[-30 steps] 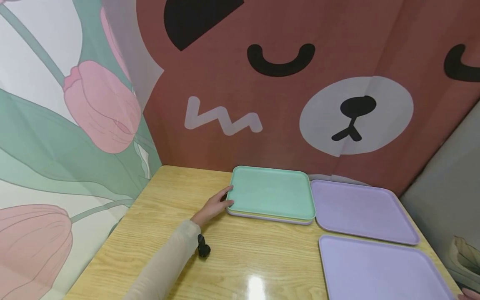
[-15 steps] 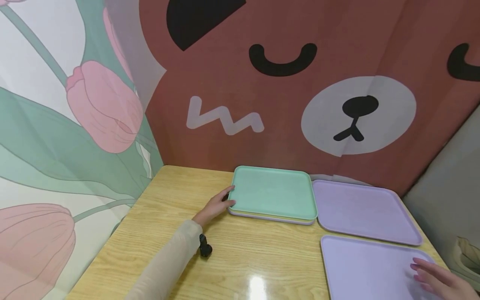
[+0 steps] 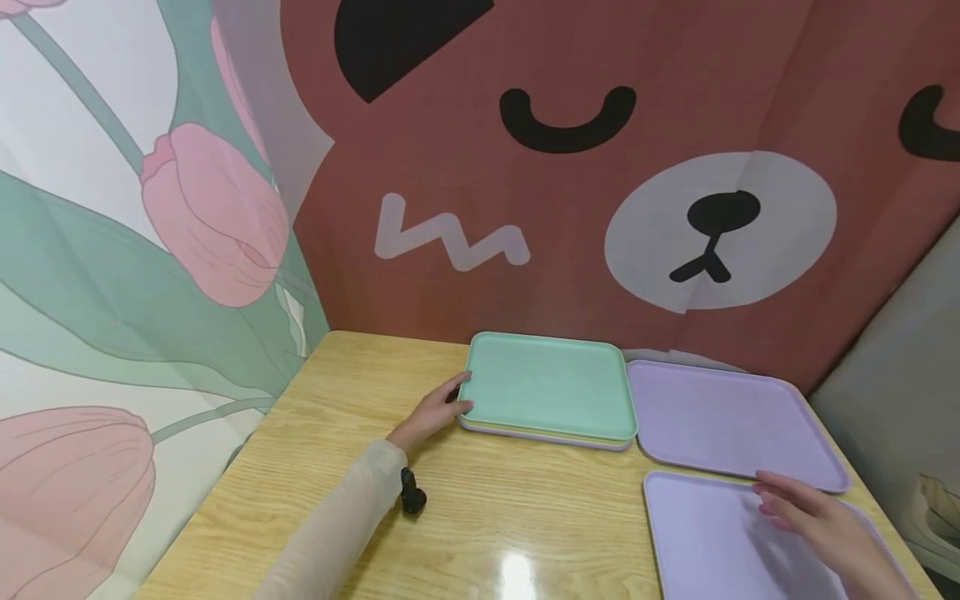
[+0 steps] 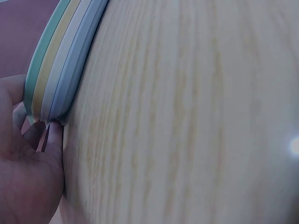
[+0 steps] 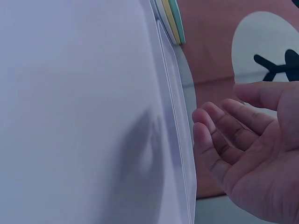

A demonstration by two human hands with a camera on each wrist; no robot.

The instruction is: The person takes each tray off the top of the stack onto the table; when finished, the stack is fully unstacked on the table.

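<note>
My left hand [image 3: 431, 414] rests against the left edge of a stack of trays, its fingers spread and fingertips touching the rims. On top of that stack lies a mint green tray [image 3: 551, 387], with yellow and purple tray edges under it; the left wrist view shows the layered edges [image 4: 56, 65] side-on. Over a light purple tray [image 3: 705, 533] at the near right hovers my right hand [image 3: 832, 529], holding nothing. Its fingers are loosely bent in the right wrist view, and its shadow falls on the tray. Another purple tray [image 3: 735, 425] lies behind it, beside the stack.
The wooden table [image 3: 487, 508] carries all the trays. Behind it hangs a brown bear-print cloth [image 3: 555, 283], and a tulip-print cloth [image 3: 210, 217] covers the left side. A black device [image 3: 412, 493] sits at my left wrist.
My right hand has come in from the lower right corner and moved left and forward over the near purple tray. The left hand stays at the stack; the trays have not moved.
</note>
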